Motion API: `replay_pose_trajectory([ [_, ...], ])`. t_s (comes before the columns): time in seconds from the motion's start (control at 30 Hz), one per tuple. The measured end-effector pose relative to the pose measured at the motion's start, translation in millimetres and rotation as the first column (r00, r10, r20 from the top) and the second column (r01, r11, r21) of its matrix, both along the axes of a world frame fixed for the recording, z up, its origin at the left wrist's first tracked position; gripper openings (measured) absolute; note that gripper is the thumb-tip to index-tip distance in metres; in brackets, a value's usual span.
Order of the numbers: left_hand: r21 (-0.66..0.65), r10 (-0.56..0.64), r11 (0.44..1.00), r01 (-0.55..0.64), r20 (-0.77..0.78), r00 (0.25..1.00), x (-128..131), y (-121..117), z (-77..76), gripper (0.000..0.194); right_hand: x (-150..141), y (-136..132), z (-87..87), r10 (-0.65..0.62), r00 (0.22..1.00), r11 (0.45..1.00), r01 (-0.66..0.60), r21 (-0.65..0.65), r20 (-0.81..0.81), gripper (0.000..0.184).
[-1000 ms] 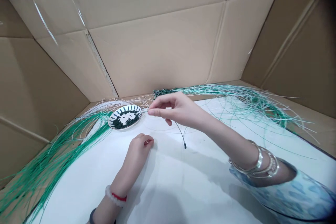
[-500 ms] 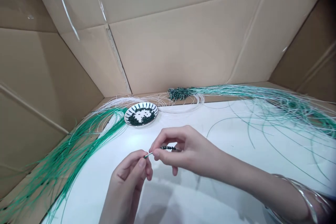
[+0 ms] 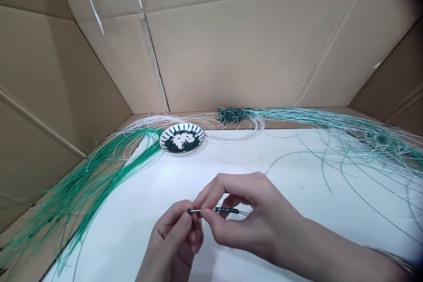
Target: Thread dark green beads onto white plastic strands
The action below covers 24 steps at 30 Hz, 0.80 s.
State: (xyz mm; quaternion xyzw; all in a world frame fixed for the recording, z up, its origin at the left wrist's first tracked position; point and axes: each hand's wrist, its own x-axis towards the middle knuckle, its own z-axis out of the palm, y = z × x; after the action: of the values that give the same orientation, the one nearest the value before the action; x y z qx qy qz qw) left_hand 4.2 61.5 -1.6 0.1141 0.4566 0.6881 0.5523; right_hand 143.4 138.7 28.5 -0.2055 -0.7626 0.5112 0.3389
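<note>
Black beads [image 3: 226, 210]: a short row threaded on a thin white strand [image 3: 203, 210], held in the air above the table [image 3: 125, 233], near its near edge and toward the middle.
Left hand [image 3: 173, 240]: grip closed, thumb and fingers pinching the strand close to its dark tip [image 3: 189, 211].
Right hand [image 3: 251, 218]: grip closed, thumb and forefinger pinching the strand between the tip and the beads, just beside the left hand.
Plate [image 3: 168, 139]: white with a black-striped rim, far left of the hands, holding a heap of dark green beads [image 3: 181, 144].
Green strands [image 3: 79, 189]: a long loose bunch sweeping off the left of the table.
Strand bundle [image 3: 231, 115]: beaded at one end, lying on the far side, its green and white strands [image 3: 363, 141] trailing right.
Cardboard box [image 3: 231, 53]: walls rising around the far side and both sides of the table.
</note>
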Motion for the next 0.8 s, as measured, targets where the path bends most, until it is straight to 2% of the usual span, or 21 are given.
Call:
replay_pose_trajectory([
  [0.1, -0.005, 0.001, 1.000, -0.001, 0.016, 1.000, 0.1, -0.6, -0.7, 0.036, 0.5, 0.0, 0.5, 0.012, 1.000, 1.000, -0.012, 0.001, 0.007, 0.011],
  [0.3, -0.001, -0.044, 0.999, 0.044, 0.020, 0.999, -1.9, -1.0, -1.6, 0.035, 1.6, 0.1, 2.6, 0.070, 0.997, 0.993, -0.067, -0.092, 0.031, 0.011],
  [0.8, 0.013, -0.076, 0.997, 0.077, -0.034, 0.997, -2.8, -2.8, -3.9, 0.034, 0.1, -0.3, 4.5, 0.047, 0.999, 0.998, -0.046, -0.050, 0.017, 0.013],
])
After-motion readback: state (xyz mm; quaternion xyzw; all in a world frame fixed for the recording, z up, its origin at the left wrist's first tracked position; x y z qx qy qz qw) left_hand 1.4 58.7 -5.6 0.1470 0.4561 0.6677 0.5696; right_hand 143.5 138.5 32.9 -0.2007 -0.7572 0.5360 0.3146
